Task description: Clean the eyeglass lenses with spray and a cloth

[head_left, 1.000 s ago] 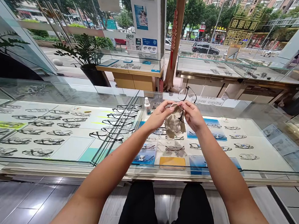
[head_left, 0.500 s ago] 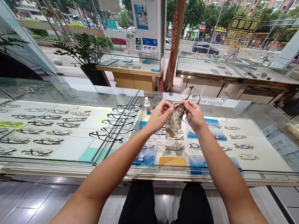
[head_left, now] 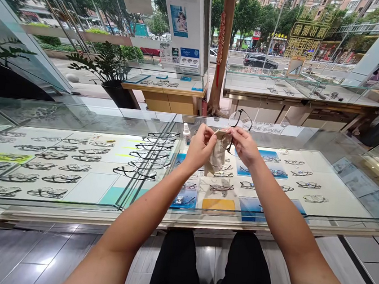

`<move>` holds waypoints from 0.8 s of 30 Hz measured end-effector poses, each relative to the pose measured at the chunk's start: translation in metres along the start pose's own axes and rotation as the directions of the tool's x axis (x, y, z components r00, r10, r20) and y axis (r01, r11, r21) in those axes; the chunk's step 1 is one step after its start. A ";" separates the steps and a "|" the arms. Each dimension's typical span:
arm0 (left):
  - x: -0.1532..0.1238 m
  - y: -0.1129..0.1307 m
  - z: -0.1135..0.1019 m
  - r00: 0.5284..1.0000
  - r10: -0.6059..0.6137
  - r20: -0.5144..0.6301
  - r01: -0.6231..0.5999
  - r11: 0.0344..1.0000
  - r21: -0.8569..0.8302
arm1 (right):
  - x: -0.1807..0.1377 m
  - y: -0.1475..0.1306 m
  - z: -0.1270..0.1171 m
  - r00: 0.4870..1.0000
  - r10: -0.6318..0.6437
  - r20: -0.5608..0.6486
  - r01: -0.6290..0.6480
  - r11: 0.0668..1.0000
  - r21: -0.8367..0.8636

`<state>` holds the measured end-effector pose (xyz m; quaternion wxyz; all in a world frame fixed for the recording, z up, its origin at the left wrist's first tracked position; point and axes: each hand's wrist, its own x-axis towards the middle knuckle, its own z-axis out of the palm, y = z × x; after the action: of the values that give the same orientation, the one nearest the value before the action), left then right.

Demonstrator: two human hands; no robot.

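Note:
Above the glass counter, my left hand [head_left: 202, 147] is closed on a beige cleaning cloth [head_left: 217, 155], which hangs down below the fingers. My right hand [head_left: 244, 146] pinches a pair of dark-rimmed eyeglasses [head_left: 251, 123] by the frame, one lens up and the other lower, partly behind the cloth. The fingertips of both hands nearly meet at the cloth's top edge. Whether the cloth wraps the lower lens is hard to see. Just left of my left hand a small white spray bottle [head_left: 186, 134] stands upright on the counter.
The glass display counter [head_left: 262, 218] holds rows of eyeglasses, blue cards and a yellow case [head_left: 218, 205]. On the left glass top lie several dark eyeglasses [head_left: 149, 155] in a column. Farther back are a potted plant [head_left: 114, 84], a wooden post [head_left: 221, 50] and more display cases [head_left: 173, 84].
My left hand has shifted slightly and its fingers have curled more around the cloth, which hangs differently. The eyeglasses have moved a little to the left with my right hand.

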<state>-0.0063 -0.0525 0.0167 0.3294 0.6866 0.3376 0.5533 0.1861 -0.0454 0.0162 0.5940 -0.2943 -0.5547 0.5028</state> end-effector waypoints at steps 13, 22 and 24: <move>0.000 -0.002 -0.001 0.998 -0.038 -0.043 0.038 0.999 -0.001 | 0.005 0.007 -0.007 0.985 -0.071 -0.156 0.079 0.996 0.049; 0.001 -0.003 -0.001 0.995 -0.092 -0.030 0.090 0.994 -0.062 | 0.002 0.003 -0.001 0.989 -0.097 -0.112 0.104 0.993 0.057; 0.000 -0.003 0.000 0.997 -0.073 0.008 0.073 0.996 -0.042 | 0.001 0.005 0.002 0.991 -0.094 -0.096 0.101 0.993 0.069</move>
<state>-0.0064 -0.0514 0.0143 0.3650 0.6683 0.3495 0.5459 0.1825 -0.0433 0.0127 0.6532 -0.2678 -0.5215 0.4792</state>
